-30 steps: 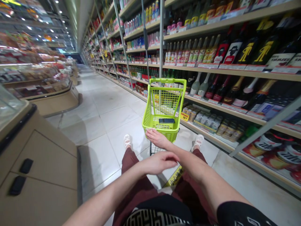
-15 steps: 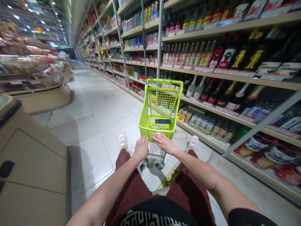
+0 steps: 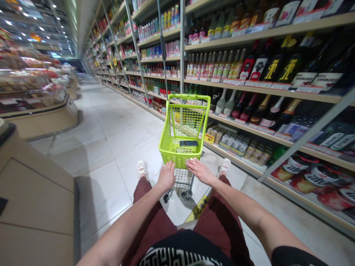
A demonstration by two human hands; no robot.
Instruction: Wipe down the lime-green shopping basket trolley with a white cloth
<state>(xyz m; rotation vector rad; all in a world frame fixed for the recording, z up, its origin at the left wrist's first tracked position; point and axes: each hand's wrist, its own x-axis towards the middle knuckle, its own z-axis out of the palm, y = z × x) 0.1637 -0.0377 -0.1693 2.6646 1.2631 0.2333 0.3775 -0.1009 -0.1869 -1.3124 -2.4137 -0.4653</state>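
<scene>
A lime-green plastic shopping cart (image 3: 169, 155) stands directly ahead of the person, in the middle of the aisle. Its moulded basket has perforated walls and a raised mesh back panel, carried on a wire undercarriage (image 3: 181, 177) with small caster wheels (image 3: 166, 197). A dark smartphone (image 3: 188, 143) lies flat on the basket floor, apart from the walls.

Principal change: the left hand (image 3: 166, 176), off the basket a second ago, is now on the near rim, fingers bent down over the edge. How firmly it grips cannot be determined. The right hand (image 3: 200, 171) rests on the same rim a short way along, its fingers extended and not closed. Both arms reach forward from the body.

Below the hands, maroon shorts (image 3: 151, 208) and pale sandals (image 3: 141, 169) flank the undercarriage. A yellow floor sticker (image 3: 196, 208) lies just beyond the shorts on glossy, pale stone tiles (image 3: 119, 147).

To the right, long shelving (image 3: 263, 88) holds glass wine bottles (image 3: 244, 111) and, lower down, jars (image 3: 257, 153) behind a yellow price tag (image 3: 209, 138). To the left, a beige laminate counter (image 3: 33, 192) runs beside the aisle, with glass-fronted food displays (image 3: 27, 85) farther off.
</scene>
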